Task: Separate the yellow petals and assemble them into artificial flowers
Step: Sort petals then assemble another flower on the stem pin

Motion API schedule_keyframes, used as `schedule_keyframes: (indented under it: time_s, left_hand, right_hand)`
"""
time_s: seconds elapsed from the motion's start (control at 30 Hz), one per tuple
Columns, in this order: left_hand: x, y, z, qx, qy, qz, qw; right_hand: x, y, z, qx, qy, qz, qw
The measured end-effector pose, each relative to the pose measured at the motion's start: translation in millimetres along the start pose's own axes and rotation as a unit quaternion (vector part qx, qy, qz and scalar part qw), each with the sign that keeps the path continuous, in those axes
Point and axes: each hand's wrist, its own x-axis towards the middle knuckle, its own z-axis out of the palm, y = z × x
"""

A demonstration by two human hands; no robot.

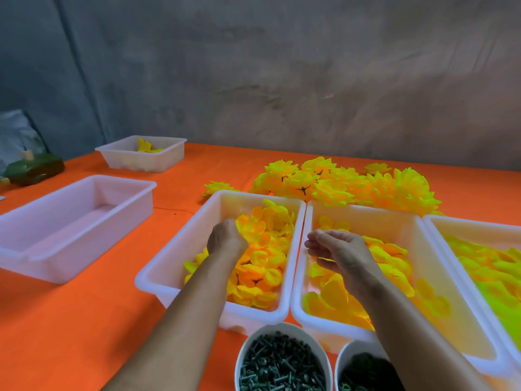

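Small yellow petals (265, 249) fill a white tray (169, 263) in front of me. My left hand (225, 238) reaches into it, fingers curled down around petals near the tray's far end. Beside it on the right, a second white tray (366, 218) holds larger flat yellow petals (335, 294). My right hand (335, 252) hovers over this tray, fingers loosely bent and pointing left, with nothing visible in them. Finished yellow flowers (346, 184) lie in a heap on the orange table behind the trays.
A third tray (439, 221) of yellow-green petals sits at the far right. Two white bowls (282, 328) (355, 348) of dark green plastic stems stand at the near edge. An empty white tray (70, 221) lies left, a smaller one (141, 153) behind. A grey wall lies beyond.
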Motion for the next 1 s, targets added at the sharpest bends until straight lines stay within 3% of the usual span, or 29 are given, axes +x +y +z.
schedule_keyframes:
  time_s: [0.27,0.4,0.5,0.7,0.87,1.0]
  left_hand:
    - [3,0,1,-0.090,0.047,0.021,0.995]
    - [0,4,-1,-0.215,0.065,0.066,0.972]
    - [-6,8,-3,-0.338,0.032,0.094,0.936]
    - [-17,14,-5,-0.424,-0.049,0.184,0.885]
    - [-21,17,-6,-0.488,-0.088,0.188,0.848]
    - [-22,19,-6,-0.499,-0.119,0.156,0.844]
  right_hand:
    - [-1,0,3,-0.011,-0.011,-0.019,1.000]
    - [0,-6,8,-0.049,0.003,-0.045,0.998]
    - [7,-19,15,-0.081,-0.009,-0.090,0.993]
    - [13,-16,35,-0.128,-0.083,-0.135,0.979]
    - [18,-4,35,-0.003,-0.044,-0.129,0.991]
    - [17,-5,31,0.014,-0.056,-0.125,0.991]
